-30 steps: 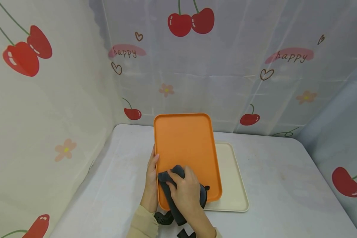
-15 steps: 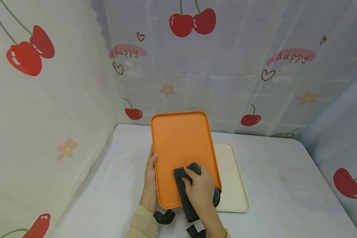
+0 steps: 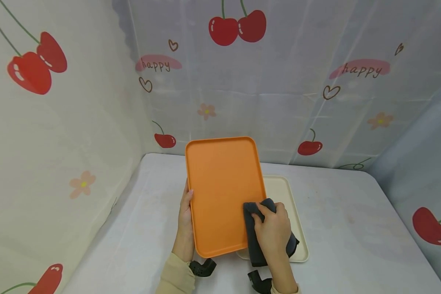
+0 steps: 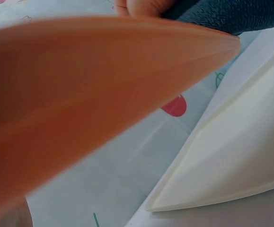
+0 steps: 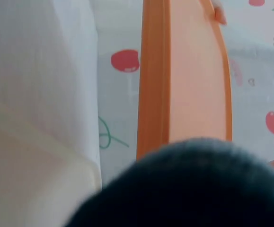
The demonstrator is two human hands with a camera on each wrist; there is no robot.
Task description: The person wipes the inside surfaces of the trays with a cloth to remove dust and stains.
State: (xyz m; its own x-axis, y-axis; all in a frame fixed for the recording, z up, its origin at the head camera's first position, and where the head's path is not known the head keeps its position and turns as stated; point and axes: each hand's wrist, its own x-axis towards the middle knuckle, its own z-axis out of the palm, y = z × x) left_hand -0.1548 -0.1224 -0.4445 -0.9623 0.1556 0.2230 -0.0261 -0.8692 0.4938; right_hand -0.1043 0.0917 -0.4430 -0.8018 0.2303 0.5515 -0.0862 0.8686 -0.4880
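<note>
An orange tray (image 3: 224, 192) is held up above the table by my left hand (image 3: 185, 220), which grips its left edge with the thumb over the rim; the other fingers are mostly hidden behind it. My right hand (image 3: 274, 228) pinches a dark grey cloth (image 3: 255, 241) at the tray's lower right edge. In the left wrist view the cloth (image 4: 236, 16) lies over the far rim of the tray (image 4: 103, 85). Up close in the right wrist view, the blurred cloth (image 5: 193, 189) covers the near end of the tray (image 5: 198, 80).
A cream tray (image 3: 284, 196) lies flat on the white table (image 3: 345, 228), partly behind the orange tray and right hand. Cherry-printed curtains (image 3: 242, 81) stand behind and at both sides. A black wrist device (image 3: 203, 268) sits at the left wrist.
My right hand has slid the cloth rightward across the lower part of the orange tray, from its left side to its right edge. The tray has shifted slightly left, still in my left hand.
</note>
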